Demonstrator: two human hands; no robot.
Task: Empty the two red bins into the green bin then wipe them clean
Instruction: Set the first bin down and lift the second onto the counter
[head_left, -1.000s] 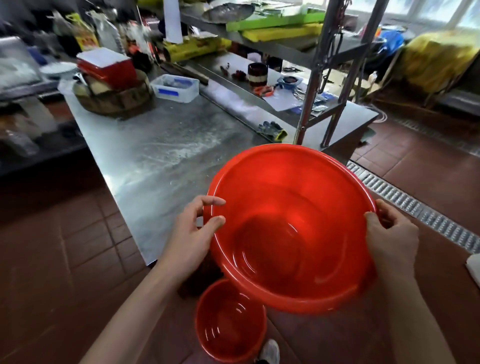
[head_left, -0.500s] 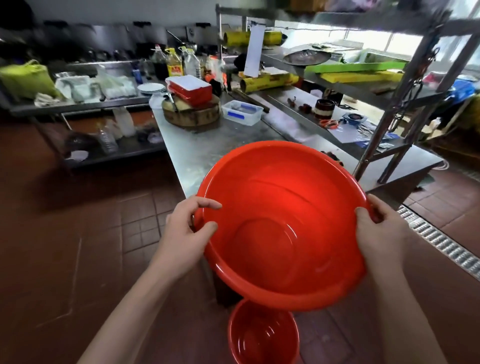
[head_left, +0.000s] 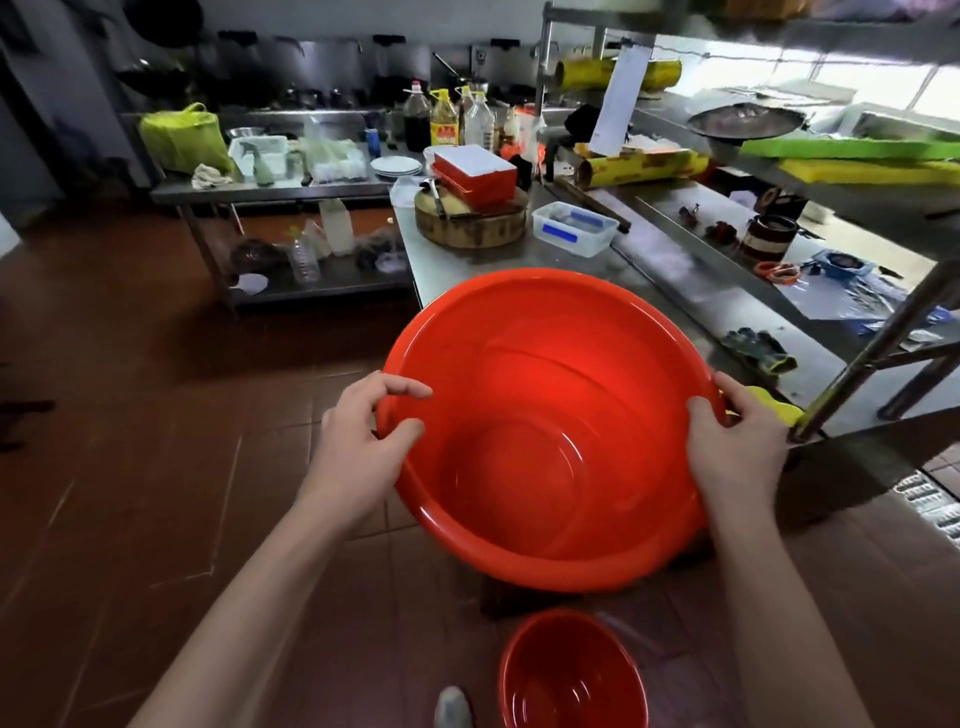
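A large red bin (head_left: 545, 415) is held in the air in front of me, tilted so its open, empty inside faces me. My left hand (head_left: 358, 441) grips its left rim, thumb inside and fingers curled over the edge. My right hand (head_left: 737, 441) grips the right rim the same way. A smaller red bin (head_left: 571, 675) stands upright on the tiled floor below, near my shoe (head_left: 453, 706). No green bin is in view.
A steel table (head_left: 467, 265) stands just behind the bin with a wooden block (head_left: 470, 223), a red box and a clear tub (head_left: 574, 228). A steel rack (head_left: 857, 364) rises to the right. Another cluttered table (head_left: 270, 189) lies at the back left. Brown floor tiles stretch left.
The view has swung left and up, showing more of the back tables. The large bin stays in both hands and the small bin now sits lower right in the view.
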